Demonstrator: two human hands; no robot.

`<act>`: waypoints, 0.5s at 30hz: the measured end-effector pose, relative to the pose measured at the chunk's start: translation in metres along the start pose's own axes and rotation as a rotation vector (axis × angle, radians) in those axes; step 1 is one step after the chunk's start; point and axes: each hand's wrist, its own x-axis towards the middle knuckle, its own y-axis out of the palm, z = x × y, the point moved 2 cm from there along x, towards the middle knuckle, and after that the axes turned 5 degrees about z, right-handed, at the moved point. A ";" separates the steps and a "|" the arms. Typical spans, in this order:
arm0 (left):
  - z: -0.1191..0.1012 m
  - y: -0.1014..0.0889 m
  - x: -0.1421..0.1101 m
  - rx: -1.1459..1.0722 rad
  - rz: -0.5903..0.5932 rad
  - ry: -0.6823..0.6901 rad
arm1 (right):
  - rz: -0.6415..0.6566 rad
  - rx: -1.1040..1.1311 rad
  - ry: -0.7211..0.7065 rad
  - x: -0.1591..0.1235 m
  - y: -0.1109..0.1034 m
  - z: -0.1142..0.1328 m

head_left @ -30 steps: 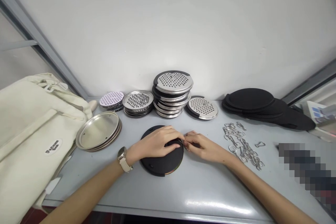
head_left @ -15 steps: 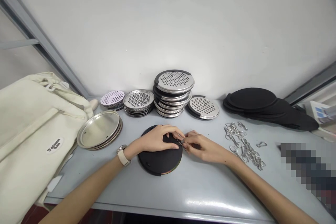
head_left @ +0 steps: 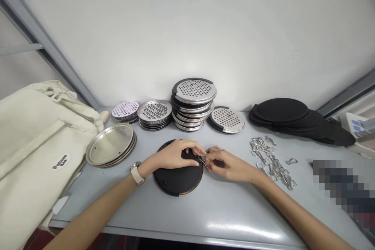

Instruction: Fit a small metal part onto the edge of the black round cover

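Observation:
A black round disc [head_left: 180, 177] lies flat on the grey table, a thin coloured strip showing along its lower right edge. My left hand [head_left: 178, 154] rests over its upper part, with fingers and thumb curled towards the right edge, holding it down. At that edge is a small metal wire clip [head_left: 203, 160], pinched between the thumb and fingers of my right hand [head_left: 222, 164]. The clip's left end touches the disc's rim near my left fingertips. Whether it passes through a hole there, I cannot tell.
Several metal clips [head_left: 274, 164] lie loose at right. Black discs [head_left: 279, 110] are piled behind them. Round grater plates stand in a tall stack [head_left: 195, 91], with a single grater [head_left: 227, 120] beside it. Plain metal plates [head_left: 111, 144] and a cream bag [head_left: 35, 144] are at left.
My right fingers have shifted slightly, and more of the wire clip shows between my hands. The black disc has barely moved left. My left hand stays in place.

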 end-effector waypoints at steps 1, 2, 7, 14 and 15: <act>0.000 0.000 0.000 -0.002 0.000 -0.001 | -0.001 0.004 -0.002 0.000 0.000 0.000; 0.000 0.000 0.000 -0.005 0.000 -0.002 | -0.002 0.007 -0.001 0.000 0.000 0.000; 0.001 0.001 0.000 -0.092 0.027 -0.011 | -0.010 0.033 0.011 0.000 0.000 -0.003; 0.001 0.001 0.000 -0.060 0.026 0.000 | -0.017 0.025 -0.001 0.000 0.002 -0.004; 0.001 0.001 0.000 -0.047 0.018 -0.007 | -0.023 0.021 0.007 0.000 0.002 -0.004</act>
